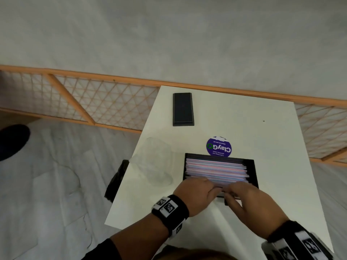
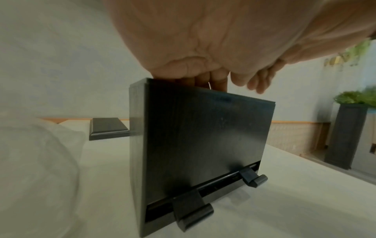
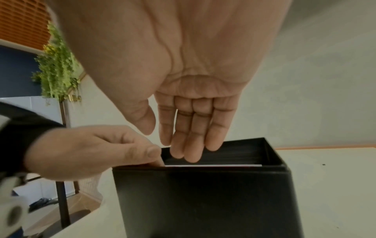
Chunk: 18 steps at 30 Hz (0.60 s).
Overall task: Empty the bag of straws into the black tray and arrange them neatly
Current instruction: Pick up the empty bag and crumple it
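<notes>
The black tray (image 1: 252, 167) stands on the white table (image 1: 272, 184), filled with pink, blue and white straws (image 1: 216, 169) lying side by side. Both hands work at its near edge. My left hand (image 1: 195, 192) curls over the near-left wall, thumb and forefinger pinching the end of a white straw (image 3: 213, 165) that lies along that wall. My right hand (image 1: 249, 199) reaches in with straight fingers (image 3: 191, 145) held together, tips down on the straws. The empty clear bag (image 1: 154, 160) lies crumpled just left of the tray. In the left wrist view the tray's outer wall (image 2: 203, 136) hides the straws.
A flat black lid (image 1: 183, 109) lies at the table's far left. A round purple sticker (image 1: 218, 146) sits just behind the tray. A dark object (image 1: 116, 179) hangs at the table's left edge. An orange lattice rail (image 1: 93, 102) runs behind.
</notes>
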Available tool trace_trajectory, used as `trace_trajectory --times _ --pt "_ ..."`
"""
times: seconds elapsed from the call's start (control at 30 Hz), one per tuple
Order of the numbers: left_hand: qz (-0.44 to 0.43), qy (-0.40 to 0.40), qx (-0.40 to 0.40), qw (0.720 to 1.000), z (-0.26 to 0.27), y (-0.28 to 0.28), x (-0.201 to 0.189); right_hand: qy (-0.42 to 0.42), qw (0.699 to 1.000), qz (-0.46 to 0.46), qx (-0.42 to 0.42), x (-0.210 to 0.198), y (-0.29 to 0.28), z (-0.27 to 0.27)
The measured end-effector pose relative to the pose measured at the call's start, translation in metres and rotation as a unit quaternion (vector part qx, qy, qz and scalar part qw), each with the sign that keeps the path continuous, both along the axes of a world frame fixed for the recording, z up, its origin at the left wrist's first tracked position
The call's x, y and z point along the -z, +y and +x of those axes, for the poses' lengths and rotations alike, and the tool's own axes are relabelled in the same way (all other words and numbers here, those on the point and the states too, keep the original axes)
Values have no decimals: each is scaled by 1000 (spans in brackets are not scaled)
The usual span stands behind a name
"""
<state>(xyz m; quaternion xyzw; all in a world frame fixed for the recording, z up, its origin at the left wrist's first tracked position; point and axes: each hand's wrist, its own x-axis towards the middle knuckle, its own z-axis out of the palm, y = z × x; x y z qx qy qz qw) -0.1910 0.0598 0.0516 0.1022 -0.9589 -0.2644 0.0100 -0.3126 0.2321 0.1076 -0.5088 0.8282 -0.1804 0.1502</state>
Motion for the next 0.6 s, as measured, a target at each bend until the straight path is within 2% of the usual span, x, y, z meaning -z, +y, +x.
trace_trajectory --times 0.1,0.23,0.33,0.4,0.43,0.5,0.6 --pt "60 -23 -6 998 2 -9 -11 -10 1000 20 -11 -7 22 13" --pt "107 37 -47 992 8 -31 -32 -75 991 106 29 15 47 26" --pt "107 90 -109 984 17 -59 -39 -110 975 189 37 50 64 29" --pt "65 98 -148 982 27 -84 -38 -124 964 232 31 68 72 30" --pt "28 74 -159 984 32 -97 -36 -127 959 252 26 76 77 29" --pt "-61 -36 -174 982 46 -122 -29 -132 950 282 31 89 87 26" --pt "-135 -219 -173 951 68 -148 -10 -131 943 304 42 102 100 20"
